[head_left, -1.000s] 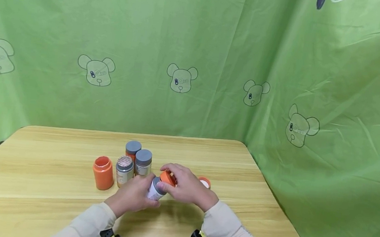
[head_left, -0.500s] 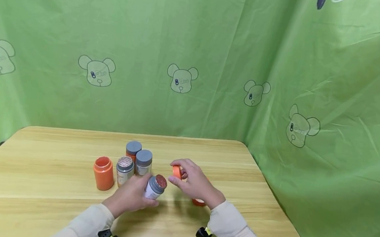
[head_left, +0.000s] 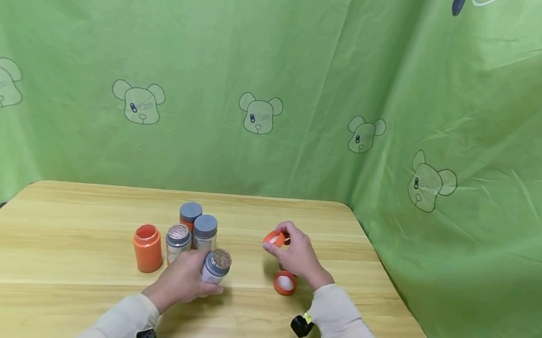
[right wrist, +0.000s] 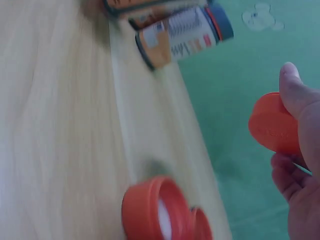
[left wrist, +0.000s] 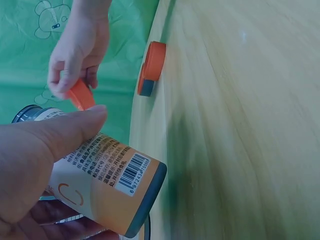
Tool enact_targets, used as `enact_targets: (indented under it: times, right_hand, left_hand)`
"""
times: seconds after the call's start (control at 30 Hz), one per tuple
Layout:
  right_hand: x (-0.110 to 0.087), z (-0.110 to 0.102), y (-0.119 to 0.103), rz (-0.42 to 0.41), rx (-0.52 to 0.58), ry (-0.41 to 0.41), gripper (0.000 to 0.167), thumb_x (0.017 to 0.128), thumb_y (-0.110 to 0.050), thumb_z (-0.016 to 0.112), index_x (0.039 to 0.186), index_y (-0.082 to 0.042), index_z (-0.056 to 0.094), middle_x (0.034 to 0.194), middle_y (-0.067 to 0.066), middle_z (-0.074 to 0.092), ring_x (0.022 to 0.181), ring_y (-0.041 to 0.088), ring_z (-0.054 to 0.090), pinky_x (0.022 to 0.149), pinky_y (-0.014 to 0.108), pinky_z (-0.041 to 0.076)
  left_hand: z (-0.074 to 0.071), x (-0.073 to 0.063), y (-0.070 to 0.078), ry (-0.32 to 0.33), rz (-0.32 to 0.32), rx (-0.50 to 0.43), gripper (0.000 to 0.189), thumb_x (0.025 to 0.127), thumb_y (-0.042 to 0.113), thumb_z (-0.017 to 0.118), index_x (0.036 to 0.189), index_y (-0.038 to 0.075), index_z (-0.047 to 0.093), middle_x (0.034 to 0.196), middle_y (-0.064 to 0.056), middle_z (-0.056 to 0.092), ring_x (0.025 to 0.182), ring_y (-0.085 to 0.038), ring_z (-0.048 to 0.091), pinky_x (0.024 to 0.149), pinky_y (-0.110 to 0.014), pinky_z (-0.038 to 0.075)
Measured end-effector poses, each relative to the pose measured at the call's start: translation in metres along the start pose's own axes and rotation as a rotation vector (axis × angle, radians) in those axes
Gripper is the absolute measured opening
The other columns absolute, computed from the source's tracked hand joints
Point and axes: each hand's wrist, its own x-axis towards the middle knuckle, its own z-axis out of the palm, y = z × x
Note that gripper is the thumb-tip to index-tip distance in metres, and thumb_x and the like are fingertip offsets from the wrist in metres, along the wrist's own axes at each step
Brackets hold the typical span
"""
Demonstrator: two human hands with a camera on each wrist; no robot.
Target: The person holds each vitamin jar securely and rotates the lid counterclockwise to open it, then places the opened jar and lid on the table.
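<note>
My left hand [head_left: 183, 278] grips a jar [head_left: 218, 265] with a grey neck and a silvery foil seal over its mouth. Its printed label [left wrist: 107, 167] with a barcode shows in the left wrist view, and the jar is tilted there. To the right, my right hand [head_left: 300, 256] pinches an orange screw lid [head_left: 273, 239] above the table, between thumb and fingers. The lid's outer face [right wrist: 272, 130] shows in the right wrist view. Below that hand lies another orange lid [head_left: 285, 284], white inside. More lids beside it are partly hidden by the hand.
Left of the held jar stand an open orange jar [head_left: 148, 255], a foil-sealed jar [head_left: 178, 243] and two jars with grey caps, one in front [head_left: 206, 227] and one behind [head_left: 190, 212]. A green curtain [head_left: 203, 151] hangs behind the wooden table [head_left: 63, 301].
The orange lid has come off the held jar, exposing the foil seal. My right hand has carried the lid away to the right. My left hand has shifted slightly left with the jar.
</note>
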Motion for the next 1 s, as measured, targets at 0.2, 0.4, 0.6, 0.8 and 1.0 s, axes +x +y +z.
enact_targets:
  times: [0.2,0.4,0.6,0.8,1.0]
  right_hand:
    - [0.001,-0.003,0.026,0.052,-0.032,0.066,0.032,0.08,-0.025,0.081,0.091,-0.009,0.055,0.088,0.004,0.057,0.081,0.019,0.054,0.071,0.032,0.046]
    - [0.003,-0.006,0.044,0.166,-0.105,0.097,0.034,0.083,-0.032,0.077,0.082,-0.01,0.052,0.078,0.004,0.05,0.072,0.019,0.048,0.063,0.031,0.04]
    - [0.003,-0.008,0.058,0.259,-0.16,0.106,0.035,0.085,-0.034,0.076,0.08,-0.009,0.052,0.071,0.005,0.048,0.066,0.02,0.045,0.061,0.031,0.037]
    - [0.001,-0.007,0.068,0.25,-0.189,0.102,0.031,0.085,-0.031,0.075,0.077,-0.01,0.054,0.073,0.003,0.051,0.07,0.02,0.047,0.065,0.033,0.039]
    - [0.0,-0.007,0.073,0.251,-0.204,0.085,0.029,0.086,-0.029,0.074,0.075,-0.01,0.054,0.072,0.003,0.052,0.068,0.019,0.047,0.064,0.032,0.039]
  left_hand:
    - [0.002,-0.001,-0.006,0.023,-0.019,-0.041,0.076,0.063,0.028,0.092,0.122,-0.002,0.056,0.104,-0.011,0.066,0.092,-0.024,0.063,0.085,-0.044,0.051]
    - [0.004,-0.002,-0.011,0.045,-0.021,-0.061,0.079,0.063,0.026,0.092,0.126,-0.003,0.054,0.109,-0.014,0.065,0.098,-0.026,0.063,0.089,-0.045,0.049]
    - [0.006,-0.002,-0.014,0.073,-0.007,-0.065,0.075,0.063,0.027,0.092,0.122,-0.002,0.056,0.108,-0.013,0.065,0.099,-0.026,0.062,0.09,-0.046,0.048]
    - [0.008,-0.004,-0.018,0.076,-0.012,-0.081,0.08,0.065,0.028,0.091,0.128,-0.004,0.053,0.115,-0.015,0.064,0.105,-0.028,0.061,0.094,-0.047,0.046]
    - [0.008,-0.005,-0.021,0.065,-0.041,-0.06,0.072,0.065,0.032,0.09,0.118,-0.003,0.056,0.107,-0.012,0.065,0.097,-0.024,0.063,0.088,-0.045,0.049]
